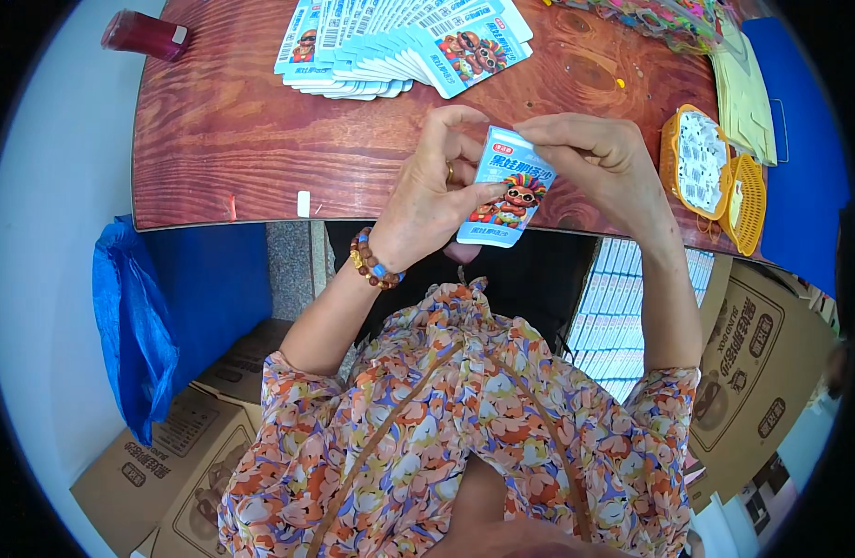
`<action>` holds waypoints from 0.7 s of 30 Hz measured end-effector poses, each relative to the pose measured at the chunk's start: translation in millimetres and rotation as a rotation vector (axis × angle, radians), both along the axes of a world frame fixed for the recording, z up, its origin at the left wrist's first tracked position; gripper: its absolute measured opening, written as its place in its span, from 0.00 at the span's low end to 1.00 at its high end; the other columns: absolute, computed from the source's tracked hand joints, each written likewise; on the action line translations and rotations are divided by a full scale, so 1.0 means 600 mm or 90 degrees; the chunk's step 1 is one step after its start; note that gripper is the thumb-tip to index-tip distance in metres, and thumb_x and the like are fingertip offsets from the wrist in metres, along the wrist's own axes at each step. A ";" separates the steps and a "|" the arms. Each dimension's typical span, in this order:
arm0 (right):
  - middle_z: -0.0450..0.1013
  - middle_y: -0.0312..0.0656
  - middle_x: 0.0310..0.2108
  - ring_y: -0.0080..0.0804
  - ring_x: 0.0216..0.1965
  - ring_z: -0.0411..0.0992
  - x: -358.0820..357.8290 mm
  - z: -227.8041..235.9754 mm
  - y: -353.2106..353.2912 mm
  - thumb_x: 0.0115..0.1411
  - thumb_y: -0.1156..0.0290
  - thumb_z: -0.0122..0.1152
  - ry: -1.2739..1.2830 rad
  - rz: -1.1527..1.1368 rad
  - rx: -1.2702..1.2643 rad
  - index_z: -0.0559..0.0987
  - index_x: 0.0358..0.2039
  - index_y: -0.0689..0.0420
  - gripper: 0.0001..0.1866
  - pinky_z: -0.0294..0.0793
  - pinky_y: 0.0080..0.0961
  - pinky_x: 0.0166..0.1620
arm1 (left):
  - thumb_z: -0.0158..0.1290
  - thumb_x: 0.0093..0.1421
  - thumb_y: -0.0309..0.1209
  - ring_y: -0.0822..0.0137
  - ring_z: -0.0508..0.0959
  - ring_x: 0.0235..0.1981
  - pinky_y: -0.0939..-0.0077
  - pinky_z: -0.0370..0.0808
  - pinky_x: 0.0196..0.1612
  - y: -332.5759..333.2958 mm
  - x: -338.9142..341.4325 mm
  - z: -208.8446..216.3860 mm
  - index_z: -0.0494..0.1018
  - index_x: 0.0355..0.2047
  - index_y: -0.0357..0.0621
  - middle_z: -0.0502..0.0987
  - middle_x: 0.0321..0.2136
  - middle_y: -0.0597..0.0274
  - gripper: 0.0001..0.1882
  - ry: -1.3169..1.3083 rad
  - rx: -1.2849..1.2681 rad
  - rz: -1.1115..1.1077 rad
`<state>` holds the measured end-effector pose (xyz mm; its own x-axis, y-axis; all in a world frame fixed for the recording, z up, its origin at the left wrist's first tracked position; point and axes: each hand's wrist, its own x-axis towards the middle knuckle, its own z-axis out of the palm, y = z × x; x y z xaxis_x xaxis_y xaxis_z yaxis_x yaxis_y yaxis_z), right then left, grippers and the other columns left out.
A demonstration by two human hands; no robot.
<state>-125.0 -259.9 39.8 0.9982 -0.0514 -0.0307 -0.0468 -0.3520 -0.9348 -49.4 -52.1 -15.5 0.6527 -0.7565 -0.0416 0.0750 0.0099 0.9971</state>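
Observation:
A flat light-blue cardboard packet (494, 212) with cartoon figures on its front is held up at the near edge of the wooden table. My left hand (432, 191) grips it from the left, thumb across the front and fingers behind. The upper right corner of the packet is at the fingertips of my right hand (599, 153), which are pinched together at its top end. Whether those fingertips hold anything besides the packet's edge is hidden. Farther back lies a fanned pile of matching packets (469, 56).
At the right stands a yellow basket (669, 153) of small white sachets, beside yellow paper sheets (748, 102). A clear bag of colourful bits (664, 23) lies far right, a red jar (144, 35) far left. Cartons (757, 358) and a blue bag (134, 316) flank my seat.

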 end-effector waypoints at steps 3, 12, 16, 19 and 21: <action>0.81 0.43 0.45 0.25 0.46 0.78 -0.009 -0.001 0.003 0.61 0.81 0.61 -0.006 0.013 -0.014 0.82 0.47 0.63 0.13 0.77 0.22 0.49 | 0.60 0.56 0.20 0.71 0.80 0.34 0.76 0.79 0.36 -0.004 -0.005 0.010 0.56 0.61 0.45 0.76 0.36 0.56 0.35 0.020 -0.010 0.015; 0.78 0.45 0.49 0.32 0.50 0.77 -0.019 -0.036 0.001 0.59 0.83 0.62 -0.160 0.022 -0.133 0.81 0.48 0.61 0.16 0.77 0.26 0.53 | 0.58 0.58 0.18 0.74 0.80 0.35 0.78 0.79 0.37 -0.015 -0.003 -0.004 0.67 0.57 0.43 0.77 0.38 0.61 0.26 0.049 -0.068 -0.004; 0.77 0.43 0.49 0.30 0.50 0.76 -0.021 -0.049 -0.020 0.58 0.84 0.61 -0.086 0.026 -0.030 0.81 0.48 0.60 0.16 0.76 0.24 0.52 | 0.57 0.58 0.17 0.75 0.80 0.35 0.78 0.79 0.37 -0.020 -0.006 -0.011 0.68 0.55 0.43 0.77 0.37 0.62 0.24 0.069 -0.049 -0.013; 0.77 0.42 0.49 0.29 0.49 0.76 -0.015 -0.057 -0.028 0.59 0.83 0.61 -0.076 0.077 -0.020 0.81 0.49 0.60 0.16 0.76 0.24 0.51 | 0.57 0.58 0.17 0.75 0.80 0.35 0.79 0.79 0.37 -0.016 -0.007 -0.015 0.68 0.54 0.42 0.77 0.39 0.61 0.24 0.071 -0.014 -0.040; 0.77 0.42 0.49 0.29 0.49 0.76 -0.010 -0.056 -0.025 0.59 0.82 0.61 -0.058 0.096 -0.008 0.80 0.49 0.61 0.17 0.76 0.23 0.51 | 0.57 0.59 0.17 0.75 0.80 0.36 0.79 0.79 0.38 -0.016 -0.005 -0.023 0.67 0.55 0.41 0.77 0.39 0.61 0.24 0.093 -0.050 -0.029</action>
